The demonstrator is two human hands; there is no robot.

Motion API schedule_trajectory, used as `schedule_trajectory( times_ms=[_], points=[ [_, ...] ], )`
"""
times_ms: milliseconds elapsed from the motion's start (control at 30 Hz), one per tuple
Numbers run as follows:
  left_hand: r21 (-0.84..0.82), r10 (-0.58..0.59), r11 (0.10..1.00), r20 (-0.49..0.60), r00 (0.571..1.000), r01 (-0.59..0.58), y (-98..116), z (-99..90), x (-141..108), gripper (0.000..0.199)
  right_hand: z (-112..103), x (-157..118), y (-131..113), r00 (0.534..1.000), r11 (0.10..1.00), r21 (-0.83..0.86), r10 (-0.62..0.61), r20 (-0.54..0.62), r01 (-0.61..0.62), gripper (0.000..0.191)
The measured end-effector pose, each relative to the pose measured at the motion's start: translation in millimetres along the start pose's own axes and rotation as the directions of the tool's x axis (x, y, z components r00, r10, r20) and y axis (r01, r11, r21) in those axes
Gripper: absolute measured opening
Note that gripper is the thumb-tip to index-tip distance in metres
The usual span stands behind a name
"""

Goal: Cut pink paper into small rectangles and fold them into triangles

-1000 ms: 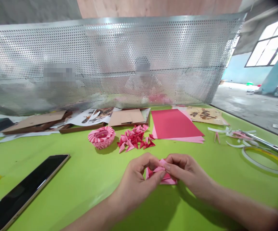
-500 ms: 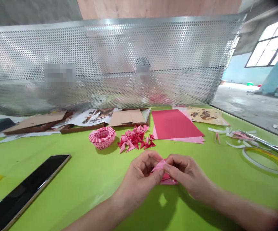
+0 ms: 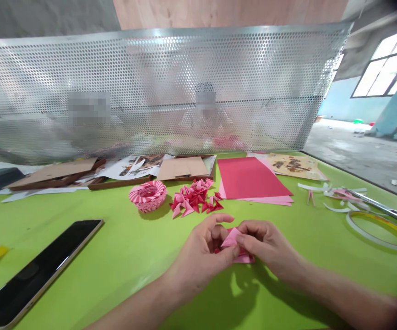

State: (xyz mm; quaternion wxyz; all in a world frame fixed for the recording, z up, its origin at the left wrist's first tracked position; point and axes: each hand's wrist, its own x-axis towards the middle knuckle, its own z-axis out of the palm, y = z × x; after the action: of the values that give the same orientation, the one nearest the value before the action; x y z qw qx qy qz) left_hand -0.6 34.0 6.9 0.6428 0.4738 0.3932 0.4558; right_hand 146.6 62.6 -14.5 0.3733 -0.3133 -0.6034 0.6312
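Note:
Between my two hands is a small folded piece of pink paper (image 3: 231, 237), pointed at the top. My left hand (image 3: 207, 250) pinches its lower left side with the thumb, while the index finger is lifted away. My right hand (image 3: 265, 243) grips its right side between thumb and fingers. Beneath it lie small red and pink paper pieces (image 3: 244, 259), partly hidden by the hands. Beyond my hands a heap of folded red and pink paper triangles (image 3: 194, 197) sits beside a round woven-looking ring of folded paper (image 3: 148, 196).
Red and pink paper sheets (image 3: 253, 178) lie behind. Scissors (image 3: 383, 206), paper strips and a tape roll (image 3: 380, 231) are at right. A phone (image 3: 36, 275) lies at left. Frames with papers (image 3: 181, 168) line a perforated metal screen (image 3: 171, 91); people show blurred behind it.
My left index finger has lifted off the pink paper and stretched out. The paper shows more of its face and has shifted slightly right. My right hand keeps its hold.

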Motion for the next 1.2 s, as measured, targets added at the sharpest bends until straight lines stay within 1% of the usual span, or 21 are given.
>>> schedule_trajectory(
  times_ms=[100, 167, 267, 367, 467, 533, 633, 800, 1033, 1100, 1200],
  points=[
    [0.099, -0.03, 0.995, -0.025, 0.999, 0.032, -0.5, -3.7, 0.6, 0.024, -1.7, -0.7, -2.1, 1.0, 1.0, -0.001, -0.016, 0.012, 0.016, 0.018],
    [0.164, -0.035, 0.986, -0.019, 0.999, 0.038, -1.2, -6.7, 0.6, 0.014, -3.2, -0.8, -2.1, 0.999, 0.999, -0.021, -0.035, 0.023, 0.035, 0.019],
    [0.207, -0.027, 0.978, -0.003, 1.0, 0.027, -3.0, -10.3, 0.8, 0.018, -4.7, -0.5, -0.9, 0.999, 0.997, -0.063, -0.051, 0.014, 0.052, 0.022],
    [0.19, -0.018, 0.982, -0.025, 1.0, 0.022, -5.7, -12.7, 1.4, 0.02, -4.8, -0.6, -0.7, 0.999, 0.993, -0.105, -0.048, 0.003, 0.048, 0.023],
    [0.165, -0.021, 0.986, -0.043, 0.999, 0.028, -8.7, -14.6, 1.9, 0.02, -4.4, -1.2, -1.6, 0.999, 0.994, -0.099, -0.039, 0.023, 0.041, 0.025],
    [0.163, -0.029, 0.986, -0.049, 0.998, 0.037, -9.8, -15.0, 1.8, 0.022, -4.1, -1.4, -1.3, 0.998, 0.996, -0.076, -0.037, 0.052, 0.041, 0.023],
    [0.168, -0.046, 0.984, -0.069, 0.997, 0.057, -8.9, -13.7, 0.9, 0.023, -3.6, -1.2, 0.8, 0.998, 0.996, -0.077, -0.035, 0.061, 0.04, 0.021],
    [0.24, -0.032, 0.969, -0.103, 0.994, 0.057, -3.9, -8.1, -0.7, 0.024, -1.8, -2.6, 2.1, 0.999, 0.986, -0.164, -0.035, 0.017, 0.037, 0.027],
    [0.338, 0.06, 0.941, -0.077, 0.995, -0.03, -1.7, -5.8, -1.5, 0.02, 0.3, -1.4, 1.8, 0.999, 0.988, -0.145, -0.053, 0.011, 0.055, 0.033],
    [0.349, 0.055, 0.937, -0.083, 0.995, -0.023, -2.1, -7.3, -0.8, 0.02, -0.3, -0.4, 1.5, 0.998, 0.992, -0.118, -0.051, 0.03, 0.055, 0.031],
    [0.333, 0.036, 0.943, -0.103, 0.994, 0.0, -2.4, -9.2, 1.1, 0.021, -2.7, -0.5, -0.6, 0.998, 0.999, -0.05, 0.001, 0.063, 0.002, 0.03]
  ],
)
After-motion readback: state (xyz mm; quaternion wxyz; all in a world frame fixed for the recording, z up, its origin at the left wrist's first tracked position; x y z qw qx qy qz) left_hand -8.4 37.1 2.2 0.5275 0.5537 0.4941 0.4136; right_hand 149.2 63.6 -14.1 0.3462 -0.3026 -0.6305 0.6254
